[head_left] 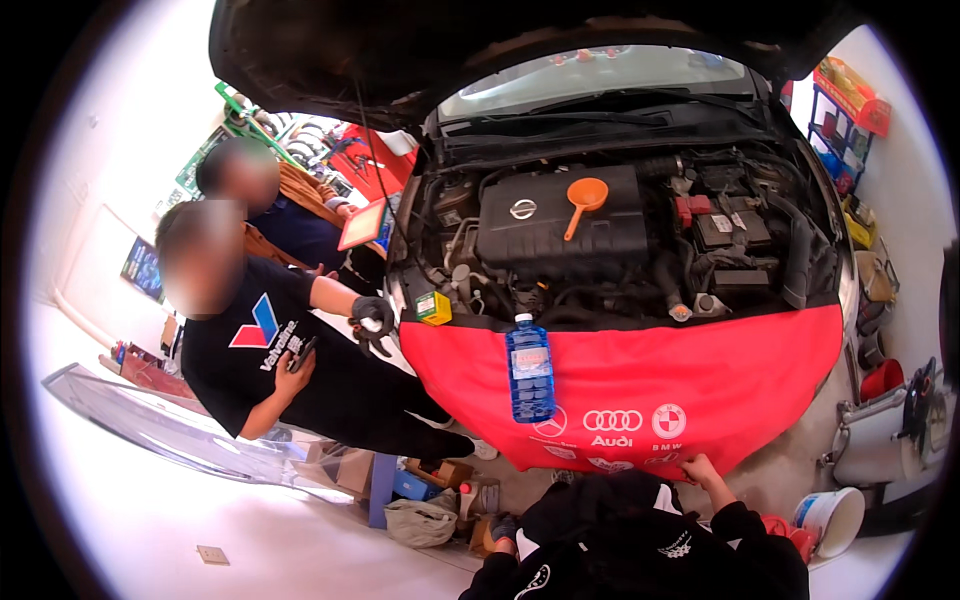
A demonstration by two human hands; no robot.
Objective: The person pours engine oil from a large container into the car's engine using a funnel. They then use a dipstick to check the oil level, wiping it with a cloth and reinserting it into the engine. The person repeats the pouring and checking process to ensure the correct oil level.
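A red fender cover [640, 370] drapes over the front of a car whose hood is up. At its lower edge, my right hand [708, 476] is bare, with the fingers closed on the cloth. My left hand [504, 528] hangs low beside my body in a dark glove; its fingers are too small and hidden to read. A clear bottle of blue liquid [530, 368] with a white cap rests on the cover. Farther back, an orange funnel [587, 194] lies on the black engine cover [500, 235]. A small yellow-and-green box [433, 308] sits at the left front of the engine bay.
To the left stands a person in a black T-shirt [270, 330], wearing a dark glove and holding a phone. Behind is another person with an orange tablet [362, 225]. A white bucket [832, 520] and a metal drum [875, 450] stand at right. Boxes [440, 472] lie at lower left.
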